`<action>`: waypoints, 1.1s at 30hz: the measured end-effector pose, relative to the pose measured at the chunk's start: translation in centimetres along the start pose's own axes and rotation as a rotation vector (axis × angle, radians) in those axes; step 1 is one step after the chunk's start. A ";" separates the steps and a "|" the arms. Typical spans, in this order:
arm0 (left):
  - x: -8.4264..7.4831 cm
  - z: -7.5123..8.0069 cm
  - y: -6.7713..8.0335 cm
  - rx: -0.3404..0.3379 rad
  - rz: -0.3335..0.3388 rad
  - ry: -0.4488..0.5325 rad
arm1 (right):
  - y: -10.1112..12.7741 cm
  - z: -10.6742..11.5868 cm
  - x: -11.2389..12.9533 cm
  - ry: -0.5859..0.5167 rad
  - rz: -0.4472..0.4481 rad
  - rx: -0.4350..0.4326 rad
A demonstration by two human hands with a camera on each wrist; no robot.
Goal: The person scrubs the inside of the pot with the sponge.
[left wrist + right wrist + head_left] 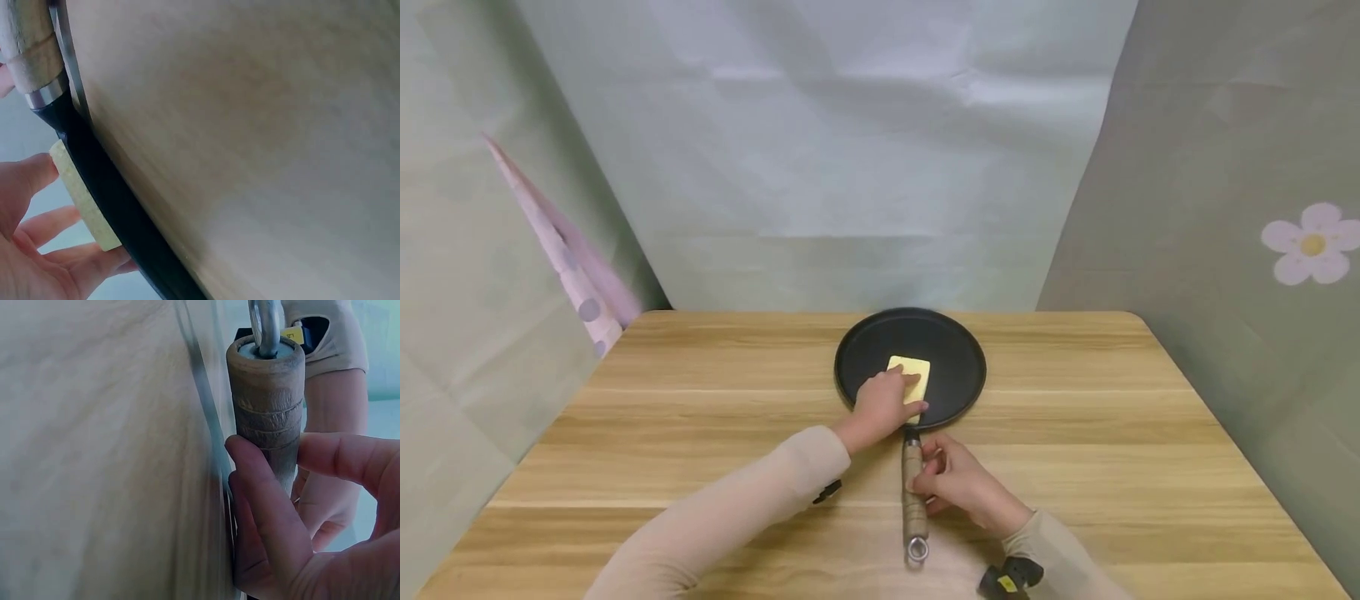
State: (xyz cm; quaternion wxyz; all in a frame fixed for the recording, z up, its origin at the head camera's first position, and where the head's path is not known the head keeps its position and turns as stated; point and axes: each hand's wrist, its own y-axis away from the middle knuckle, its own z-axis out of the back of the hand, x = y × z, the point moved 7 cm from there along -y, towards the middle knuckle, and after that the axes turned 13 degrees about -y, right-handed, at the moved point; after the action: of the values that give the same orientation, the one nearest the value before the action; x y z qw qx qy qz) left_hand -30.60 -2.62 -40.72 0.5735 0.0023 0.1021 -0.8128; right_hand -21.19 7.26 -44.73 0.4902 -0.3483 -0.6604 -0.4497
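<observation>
A round black flat pan (953, 354) lies on the table, its wooden handle (915, 518) pointing toward me. My left hand (882, 402) holds a pale yellow sponge (912, 365) flat against the pan's surface, near the handle end. In the left wrist view the thumb is at one end of the sponge (84, 197) and fingers reach the other end. My right hand (961, 482) pinches the handle from the right; in the right wrist view thumb and fingers lie on either side of the handle's wood (265, 387).
The wood-grain table (1075, 400) has rounded far corners. A metal hanging ring (917, 548) ends the handle. Pale cloth (865, 167) hangs behind the table and at both sides, with a printed flower (1311, 244) at right. Black wrist straps (1011, 577) show at the sleeves.
</observation>
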 end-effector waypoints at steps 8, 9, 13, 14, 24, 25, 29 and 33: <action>0.3 -0.4 -1.4 0.028 0.007 0.016 | 0.0 -0.3 0.1 -0.006 -0.002 -0.001; 0.4 -0.5 -1.6 0.033 0.007 0.016 | 0.0 -0.3 0.1 -0.011 -0.003 0.001; 0.8 -0.6 -2.3 0.046 0.013 0.039 | 0.1 -0.5 0.2 -0.029 0.004 0.006; 0.9 -0.6 -2.4 0.049 0.013 0.046 | 0.1 -0.5 0.2 -0.031 0.005 0.006; -0.4 -0.3 -1.3 0.044 -0.122 0.150 | 0.0 -0.3 0.0 -0.025 -0.006 -0.006; -0.6 -0.4 -1.2 0.044 -0.138 0.150 | 0.0 -0.3 0.0 -0.026 -0.008 -0.007; -0.7 -0.7 -1.4 0.040 -0.179 0.117 | 0.0 -0.3 0.0 -0.033 -0.017 -0.011; -0.5 -0.6 -2.1 0.032 -0.184 0.081 | 0.0 -0.4 0.0 -0.022 -0.019 -0.026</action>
State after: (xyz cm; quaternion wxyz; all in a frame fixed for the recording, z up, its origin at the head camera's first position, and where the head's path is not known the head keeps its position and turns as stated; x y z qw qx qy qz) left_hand -32.41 -1.37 -40.95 0.4917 0.0351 0.1118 -0.8629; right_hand -21.09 6.93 -44.65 0.4739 -0.3531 -0.6634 -0.4589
